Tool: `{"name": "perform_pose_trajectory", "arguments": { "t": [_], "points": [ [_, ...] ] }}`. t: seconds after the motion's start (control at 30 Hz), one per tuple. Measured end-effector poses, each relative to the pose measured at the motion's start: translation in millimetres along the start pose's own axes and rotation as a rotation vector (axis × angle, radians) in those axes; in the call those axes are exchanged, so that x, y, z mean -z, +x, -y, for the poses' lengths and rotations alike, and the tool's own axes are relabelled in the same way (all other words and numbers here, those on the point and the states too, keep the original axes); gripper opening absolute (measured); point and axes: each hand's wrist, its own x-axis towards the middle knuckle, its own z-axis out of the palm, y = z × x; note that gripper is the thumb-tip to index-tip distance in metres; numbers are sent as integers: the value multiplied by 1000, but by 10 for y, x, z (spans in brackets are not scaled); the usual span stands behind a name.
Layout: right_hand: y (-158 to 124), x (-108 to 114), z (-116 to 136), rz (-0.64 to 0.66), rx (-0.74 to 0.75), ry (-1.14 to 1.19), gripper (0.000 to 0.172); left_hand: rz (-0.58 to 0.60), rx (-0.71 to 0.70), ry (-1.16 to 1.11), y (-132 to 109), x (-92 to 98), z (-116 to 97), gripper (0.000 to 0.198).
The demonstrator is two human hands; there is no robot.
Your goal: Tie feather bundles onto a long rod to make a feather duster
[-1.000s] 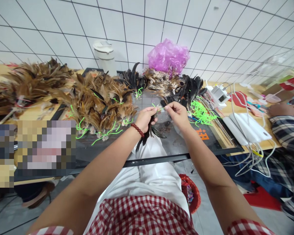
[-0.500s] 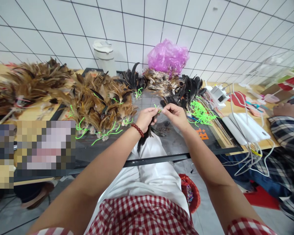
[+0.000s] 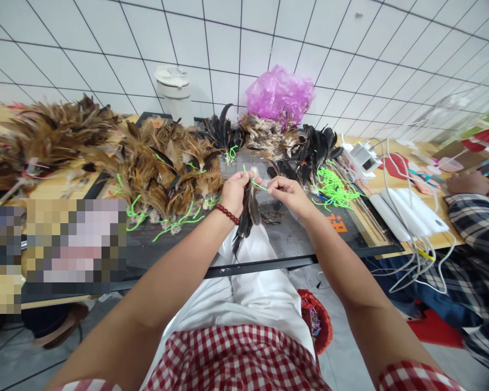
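My left hand [image 3: 235, 191] is closed on a bunch of dark feathers [image 3: 250, 210], its pale quill ends up and the tips hanging over the table edge. A bright green string [image 3: 259, 185] crosses the bunch near the quill ends. My right hand [image 3: 287, 193] pinches the string's other end and holds it stretched out to the right. To the left lies a pile of brown feather bunches [image 3: 167, 163], many bound with green string. Beyond my right hand are black feathers [image 3: 315, 146] and a heap of loose green strings [image 3: 336, 187].
A white lidded tumbler [image 3: 174, 92] and a pink plastic bag [image 3: 280, 93] stand by the tiled wall. White power strips [image 3: 407, 214] with cables lie at right, beside a co-worker's plaid sleeve [image 3: 472, 217]. Below the table sits a red basket [image 3: 324, 320].
My hands have moved apart, drawing the green string out between them. The feather bunch has turned so that more of it shows.
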Motion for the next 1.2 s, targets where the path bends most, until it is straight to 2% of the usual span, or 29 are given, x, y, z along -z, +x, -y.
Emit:
{"name": "perform_pose_trajectory", "arguments": {
  "t": [0.13, 0.27, 0.37, 0.5, 0.63, 0.93, 1.1, 1.2],
  "points": [
    [30, 39, -90, -162, -140, 66, 31, 142, 71, 41, -44, -22, -4, 14],
    [48, 68, -97, -229, -173, 191, 32, 168, 31, 166, -95, -66, 8, 16],
    [46, 74, -53, -215, -211, 313, 32, 172, -1, 233, -116, -85, -8, 16],
    [29, 100, 45, -193, -203, 517, 35, 186, 6, 165, -117, -85, -45, 16],
    [9, 129, 100, -148, -265, 647, 39, 170, 51, 91, -98, -80, -54, 17],
    [-15, 93, 50, 83, -293, 661, 49, 217, 56, -3, -114, -73, 27, 14],
    [-23, 81, 30, 39, -276, 601, 37, 166, 67, -2, -110, -74, 49, 11],
    [-15, 64, 35, 30, -269, 555, 39, 159, 58, 49, -95, -64, 55, 15]
  ]
}}
